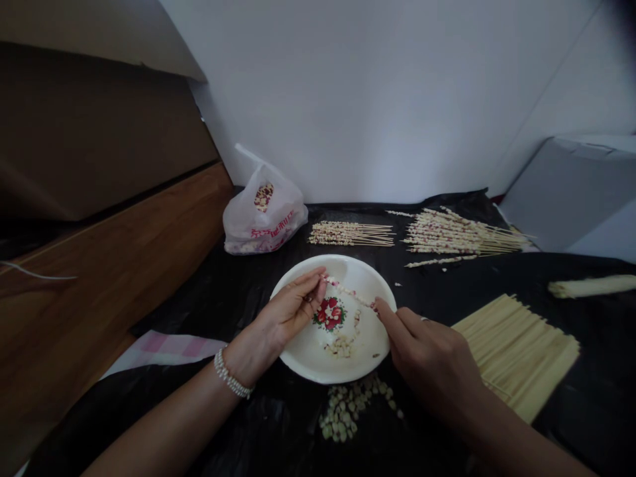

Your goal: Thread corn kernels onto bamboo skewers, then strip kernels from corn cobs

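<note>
Skewer (350, 291) threaded with small pale and red bits hangs in the air over the white bowl (293, 358), its long axis running from ten o'clock to four o'clock. The left hand (293, 308) pinches the ten o'clock end between thumb and fingers; the right hand (427, 351) is closed around the four o'clock end. Neither is nearer: each has one end, the hands stand apart, and the bit-covered length spans the gap.

Left to right, taking directions from the bowl, a brown panel (99, 132) and a wooden surface (144, 258) lie toward ten o'clock. A pink and white sheet (163, 350) shows near nine. At eleven, a plastic bag (265, 218) of similar bits slumps against the white wall (348, 99). Loose pieces (340, 346) lie inside the bowl, and pale kernels (348, 407) are scattered at six. Black plastic (278, 424) underlies everything here; what carries it is hidden. A small bundle of skewers (350, 234) lies near twelve, a larger pile (452, 235) at two. Bare sticks (521, 351) are stacked at three, beside the right hand, with a grey box (571, 199) toward two.
</note>
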Demonstrator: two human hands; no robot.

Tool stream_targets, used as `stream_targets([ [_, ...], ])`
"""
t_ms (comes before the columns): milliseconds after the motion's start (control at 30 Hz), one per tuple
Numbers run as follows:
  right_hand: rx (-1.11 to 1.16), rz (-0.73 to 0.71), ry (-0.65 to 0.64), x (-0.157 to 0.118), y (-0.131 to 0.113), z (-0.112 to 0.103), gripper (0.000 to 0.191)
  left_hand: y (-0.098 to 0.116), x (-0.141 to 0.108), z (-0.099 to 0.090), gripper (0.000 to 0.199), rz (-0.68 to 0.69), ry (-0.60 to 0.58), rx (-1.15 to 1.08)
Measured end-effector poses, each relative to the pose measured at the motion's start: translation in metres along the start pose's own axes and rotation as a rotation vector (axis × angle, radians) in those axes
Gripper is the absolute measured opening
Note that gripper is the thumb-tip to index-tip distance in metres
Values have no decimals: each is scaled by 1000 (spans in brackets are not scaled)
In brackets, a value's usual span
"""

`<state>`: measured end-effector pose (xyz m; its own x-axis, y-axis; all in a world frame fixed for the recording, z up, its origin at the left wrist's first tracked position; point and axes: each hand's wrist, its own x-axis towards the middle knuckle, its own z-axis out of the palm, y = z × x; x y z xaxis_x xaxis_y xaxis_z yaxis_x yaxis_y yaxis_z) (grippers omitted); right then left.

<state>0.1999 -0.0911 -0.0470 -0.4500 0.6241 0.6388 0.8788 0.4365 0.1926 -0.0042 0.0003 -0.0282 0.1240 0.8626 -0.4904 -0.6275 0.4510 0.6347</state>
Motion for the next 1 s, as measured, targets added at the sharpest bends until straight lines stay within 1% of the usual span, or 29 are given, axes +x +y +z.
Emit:
stream_targets([
  [100, -2, 3, -1, 0, 0, 0, 37, 1, 1, -1, 17, 5, -16, 19],
  [200, 3, -1, 2, 0, 0, 0, 37, 2, 0, -2, 10, -2, 2, 40],
  [367, -1, -4, 9, 0, 0, 1, 37, 1, 1, -2, 11, -7, -13, 26],
  [567, 3, -1, 11, 1, 1, 0, 36, 0, 0, -1, 19, 9, -2, 17],
  [867, 16, 0, -3, -1, 0, 2, 38, 2, -1, -1, 8, -36, -18, 16],
  [1000, 15, -2, 1, 0, 1, 1, 37, 2, -1, 0, 10, -18, -9, -3],
])
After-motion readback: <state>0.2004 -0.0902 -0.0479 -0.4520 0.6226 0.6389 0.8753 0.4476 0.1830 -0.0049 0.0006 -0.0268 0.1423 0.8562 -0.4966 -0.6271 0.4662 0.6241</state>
